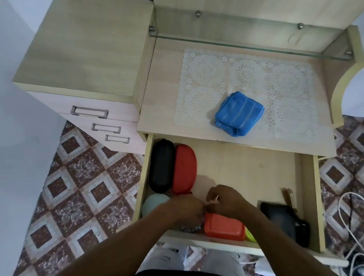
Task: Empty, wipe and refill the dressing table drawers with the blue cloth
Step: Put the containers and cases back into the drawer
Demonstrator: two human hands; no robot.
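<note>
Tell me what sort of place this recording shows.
Likely a bedroom at home: a wooden dressing table with a glass shelf and lace mat, its open drawer holding a red case, on patterned floor tiles.

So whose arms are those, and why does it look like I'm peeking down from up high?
No machine here: those are a person's own arms. The camera sits on their head, so you see what they see, looking down. The left hand and right hand meet inside the open drawer, fingers curled close together; what they hold is too small to tell. In the drawer lie a black case, a red case, an orange box and a black pouch. On the table above, a folded blue cloth rests on a lace mat.
</note>
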